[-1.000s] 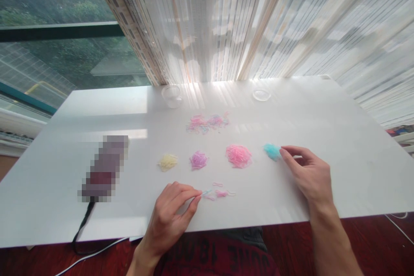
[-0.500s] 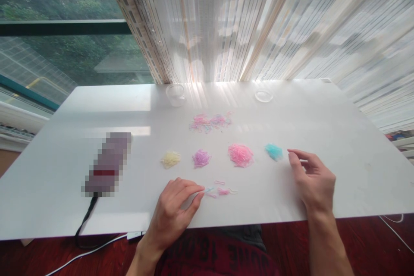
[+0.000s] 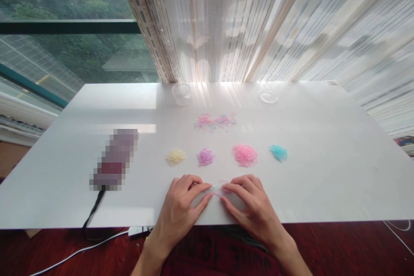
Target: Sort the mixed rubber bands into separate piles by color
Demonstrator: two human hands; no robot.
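Note:
Both my hands are close together near the front of the table, over a few small thin pastel loops that look like elastic bands. My left hand (image 3: 186, 200) curls thumb and forefinger around the end of a light blue elastic band (image 3: 214, 189). My right hand (image 3: 250, 198) faces it, forefinger and thumb a little apart. Its fingertips hover at a purple-pink band (image 3: 217, 194) and partly cover the loops there. Another pink band (image 3: 223, 180) lies just beyond the fingertips. Behind my hands sit sorted piles: yellow (image 3: 175, 157), purple (image 3: 206, 157), pink (image 3: 245, 155) and turquoise (image 3: 278, 152).
A loose mixed pile (image 3: 215, 122) lies farther back on the white table (image 3: 323, 151). Toward the far edge stand a clear round container (image 3: 181, 95) and a clear lid (image 3: 269, 96). At left, a blurred-out device (image 3: 116, 157) trails a black cable (image 3: 93, 211) over the front edge.
My right hand has moved left, from beside the turquoise pile to the loose bands opposite my left hand. My left hand stays at the blue band. The whole view has shifted slightly.

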